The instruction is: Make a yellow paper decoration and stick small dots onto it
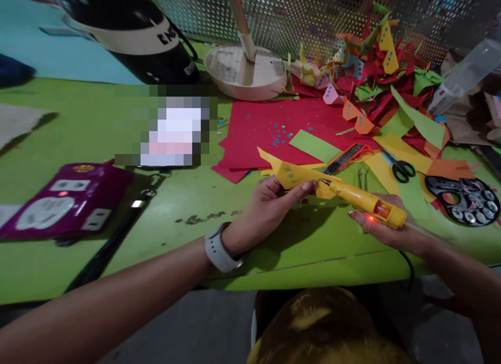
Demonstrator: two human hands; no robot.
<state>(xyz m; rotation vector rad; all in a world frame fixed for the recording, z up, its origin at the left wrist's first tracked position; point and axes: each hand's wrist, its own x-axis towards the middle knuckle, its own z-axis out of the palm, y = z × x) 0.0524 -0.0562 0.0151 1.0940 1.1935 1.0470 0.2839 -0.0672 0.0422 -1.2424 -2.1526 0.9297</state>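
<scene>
While two bare arms reach over a green tabletop [180, 197], a purple box with sockets [84, 199] sits at the far left, a small light glowing on it. A black strap [113, 239] lies slantwise beside it. Farther back, a black bottle with a pale band [156, 63] leans in the view, and in front of it a bright patch is blurred out. Next comes a round white base [219, 66] with a pole rising from it.

Nearer, the left hand [270, 202] wears a light watch [215, 246] on its wrist; its grip pinches a folded yellow paper [289, 172] with darker dots, held up off the tabletop at the front centre. Behind lies a red sheet [254, 129] scattered with small blue bits.

To the right, the grip of the right hand [393, 236] is closed around a yellow glue gun [354, 195] with a red light. Its nozzle points left, at the paper; whether they touch, I cannot tell.

Beyond are black-handled scissors [403, 171], a heap of colourful folded papers [387, 48], a clear plastic container [469, 74] and a black palette [475, 199] with round wells.
</scene>
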